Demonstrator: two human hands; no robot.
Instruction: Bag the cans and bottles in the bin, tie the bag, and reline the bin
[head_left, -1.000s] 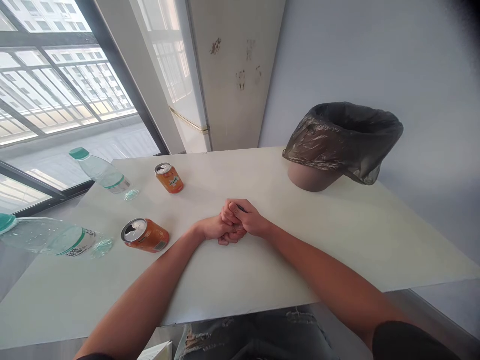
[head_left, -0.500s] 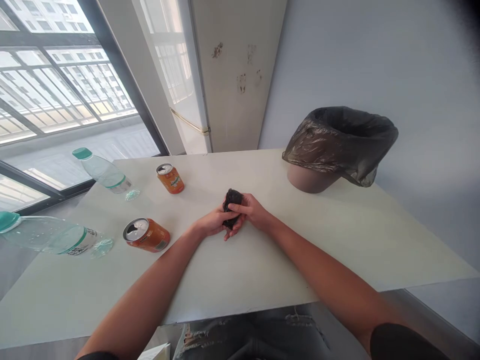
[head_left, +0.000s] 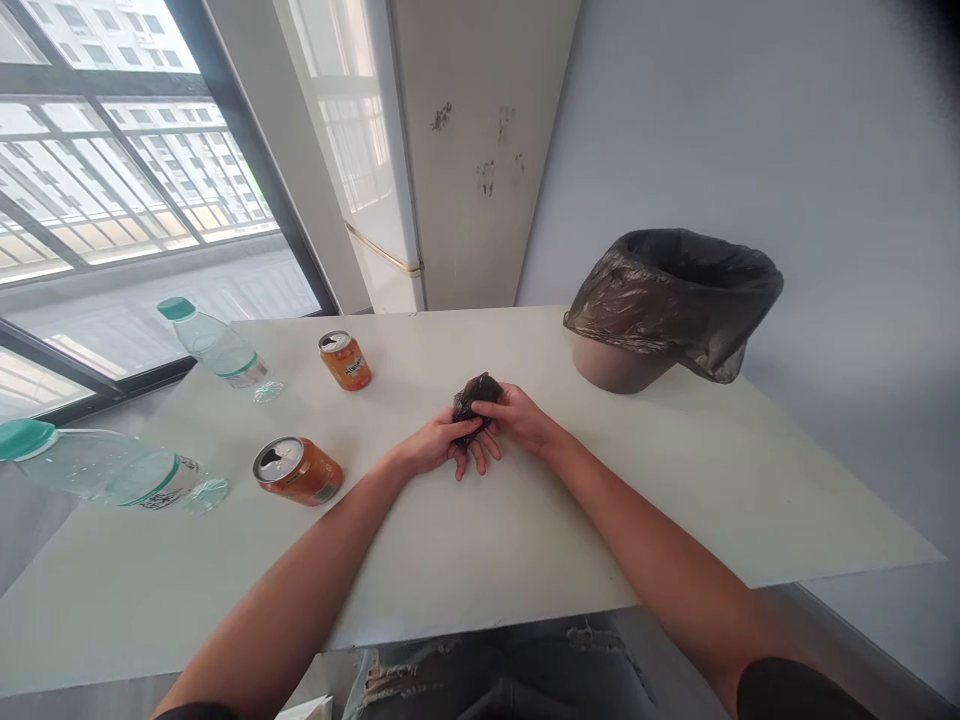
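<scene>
Between both hands, above the middle of the white table point(head_left: 510, 540), is a crumpled black plastic bag point(head_left: 477, 398), bunched into a small wad. My left hand point(head_left: 439, 440) grips its lower left side, thumb on top and fingertips showing below. From the right, my right hand point(head_left: 521, 415) pinches it with the thumb laid across the top. Beyond the hands to the right stands a brownish bin point(head_left: 619, 366) with a black liner bag point(head_left: 667, 305) folded over its rim.
Left of my hands stand two opened orange drink cans point(head_left: 346, 362), point(head_left: 300, 472). Farther left are two clear bottles with green caps point(head_left: 225, 352), point(head_left: 112, 468). A fridge point(head_left: 472, 220) and a wall are behind the table, with a window point(head_left: 135, 170) at the left.
The black bag wad has loosened a little and looks wider. The fingers under it have spread more, and both hands have shifted slightly right in view.
</scene>
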